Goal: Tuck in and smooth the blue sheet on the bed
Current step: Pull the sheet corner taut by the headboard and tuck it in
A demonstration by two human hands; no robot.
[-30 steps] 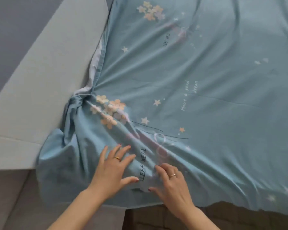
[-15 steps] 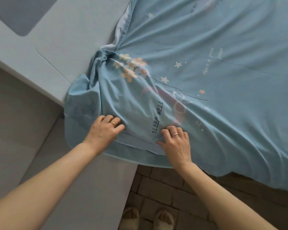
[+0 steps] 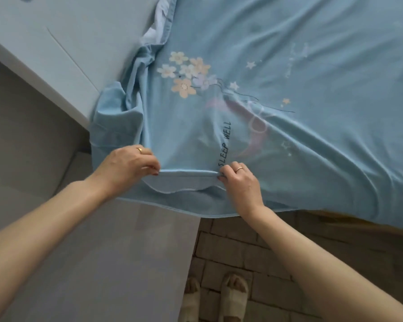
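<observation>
The blue sheet (image 3: 300,73) is lying spread over the bed, filling the upper right of the view, with its near hem hanging over the bed's edge above the floor and its corner bunching into deep folds where the bed is meeting the pale headboard panel (image 3: 63,40) on the left; a strip of white bedding (image 3: 159,22) is showing between sheet and panel along that side. A grey upholstered surface (image 3: 98,259) is sitting below the panel, running right up under the hanging hem, so the sheet's corner is crowded on the left, while open room is lying only along the brick-patterned floor (image 3: 247,256) to the right of it. The sheet's middle is lying fairly flat, with creases fanning out from the near edge. Two hands are working that edge, one ring on each: the left hand (image 3: 128,166) is pinching a fold of the hem between thumb and curled fingers, and the right hand (image 3: 241,180) is pinching the same fold just below the printed words SLEEP WELL (image 3: 225,144), the cloth between them pulling into one straight ridge. One cluster of printed flowers (image 3: 187,74) is lying near the bunched corner. Two slippered feet (image 3: 216,298) are standing side by side on the floor at the bottom
</observation>
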